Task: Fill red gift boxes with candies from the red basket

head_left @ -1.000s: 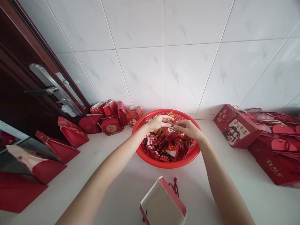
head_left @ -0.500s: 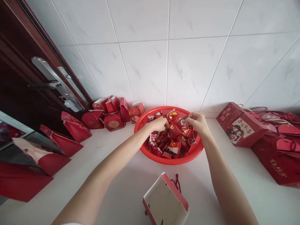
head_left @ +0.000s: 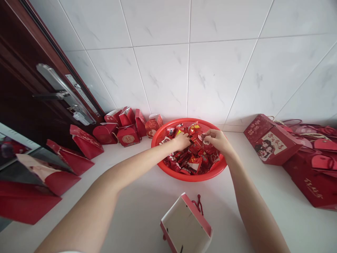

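Observation:
Red-wrapped candies [head_left: 195,163] fill a round red plastic basket [head_left: 193,177] standing against the tiled wall. My left hand [head_left: 182,141] reaches into the basket from the left with curled fingers among the candies; its fingertips are partly hidden. On the basket's right side, my right hand [head_left: 216,139] pinches a dark red wrapped candy [head_left: 209,146] between thumb and fingers. Nearer to me on the white surface is an open box [head_left: 185,225] with red sides, a pale interior and a red cord.
Small red gift boxes [head_left: 128,135] line the back left, with larger red boxes [head_left: 85,142] along the left edge. A red box with a picture [head_left: 271,140] and several red bags [head_left: 310,179] stand at the right. A dark door [head_left: 26,84] with a metal handle is at the left.
My left hand has shifted slightly right among the candies. My right hand has moved slightly left and now has a candy in its pinch. Some candies have shifted.

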A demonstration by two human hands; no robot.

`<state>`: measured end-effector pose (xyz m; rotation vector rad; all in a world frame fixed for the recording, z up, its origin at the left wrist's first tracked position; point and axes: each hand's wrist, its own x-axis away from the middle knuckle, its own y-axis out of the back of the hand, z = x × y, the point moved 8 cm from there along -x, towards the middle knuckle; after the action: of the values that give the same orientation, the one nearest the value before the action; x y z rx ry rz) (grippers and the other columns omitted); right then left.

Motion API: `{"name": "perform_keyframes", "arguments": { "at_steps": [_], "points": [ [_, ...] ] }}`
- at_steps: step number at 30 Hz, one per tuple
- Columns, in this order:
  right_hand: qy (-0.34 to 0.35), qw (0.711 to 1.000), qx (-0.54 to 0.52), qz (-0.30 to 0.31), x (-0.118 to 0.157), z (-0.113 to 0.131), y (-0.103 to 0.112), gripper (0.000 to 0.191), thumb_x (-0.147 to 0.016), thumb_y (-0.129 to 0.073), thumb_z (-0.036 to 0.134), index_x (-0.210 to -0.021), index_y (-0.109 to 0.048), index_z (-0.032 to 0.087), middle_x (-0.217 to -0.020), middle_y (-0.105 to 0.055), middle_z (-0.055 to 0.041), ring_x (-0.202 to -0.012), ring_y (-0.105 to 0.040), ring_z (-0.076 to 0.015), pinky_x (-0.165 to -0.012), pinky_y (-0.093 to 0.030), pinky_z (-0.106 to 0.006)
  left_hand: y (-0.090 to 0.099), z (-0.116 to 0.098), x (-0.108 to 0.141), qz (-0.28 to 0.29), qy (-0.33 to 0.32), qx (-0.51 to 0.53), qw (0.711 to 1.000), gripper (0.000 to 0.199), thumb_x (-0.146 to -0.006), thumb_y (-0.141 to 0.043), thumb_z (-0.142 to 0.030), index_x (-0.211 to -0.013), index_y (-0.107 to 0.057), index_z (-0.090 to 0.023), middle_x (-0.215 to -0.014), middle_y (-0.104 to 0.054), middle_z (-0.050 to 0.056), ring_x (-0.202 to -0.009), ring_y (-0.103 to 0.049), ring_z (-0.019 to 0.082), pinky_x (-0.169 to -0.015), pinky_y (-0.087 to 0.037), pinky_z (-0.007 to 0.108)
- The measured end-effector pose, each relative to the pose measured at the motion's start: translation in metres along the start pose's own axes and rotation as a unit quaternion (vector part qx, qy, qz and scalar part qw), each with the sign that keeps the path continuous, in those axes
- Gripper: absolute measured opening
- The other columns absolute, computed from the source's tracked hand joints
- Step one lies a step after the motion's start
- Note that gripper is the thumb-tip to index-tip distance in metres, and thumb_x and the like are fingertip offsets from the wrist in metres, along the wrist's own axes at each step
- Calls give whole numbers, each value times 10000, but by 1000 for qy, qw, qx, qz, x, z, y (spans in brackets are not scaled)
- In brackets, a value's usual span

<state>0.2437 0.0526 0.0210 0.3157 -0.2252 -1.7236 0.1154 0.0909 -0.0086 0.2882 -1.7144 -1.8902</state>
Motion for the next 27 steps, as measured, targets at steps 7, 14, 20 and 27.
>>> {"name": "perform_keyframes", "arguments": {
  "at_steps": [7, 14, 20, 27],
  "points": [
    [3, 1000, 11, -10, -2, -3, 1, 156, -623, -599, 311, -721, -654, 203, -598, -631, 8, -514, -506, -133, -492, -370, -254, 10, 40, 2, -52, 15, 271, 961, 140, -766, -705, -216, -883, -776, -187, -904, -762, 47, -848, -659, 207, -761, -466, 288],
    [-9, 1000, 21, 0, -1, -3, -1, 144, -651, -617, 277, -752, -683, 199, -617, -653, 3, -548, -556, -149, -525, -418, -265, 16, 61, 13, -96, 1, 737, 669, 175, -747, -779, -269, -840, -726, -130, -803, -701, 21, -762, -636, 143, -829, -481, 302],
    [41, 996, 41, 64, 5, 11, -9, 148, -712, -647, 281, -793, -742, 201, -775, -744, -37, -712, -664, -202, -664, -519, -311, 22, 48, 16, -67, -53, 786, 612, 238, -750, -817, -245, -947, -758, -124, -866, -732, 60, -823, -676, 166, -918, -494, 342],
    [71, 991, -12, 114, 10, 25, -14, 254, -739, -732, 398, -871, -769, 184, -921, -773, -64, -857, -693, -224, -779, -545, -338, 25, 41, 14, -61, -74, 785, 612, 315, -756, -804, -188, -1066, -770, -143, -952, -767, 60, -878, -690, 169, -988, -473, 383]
  ]
}}
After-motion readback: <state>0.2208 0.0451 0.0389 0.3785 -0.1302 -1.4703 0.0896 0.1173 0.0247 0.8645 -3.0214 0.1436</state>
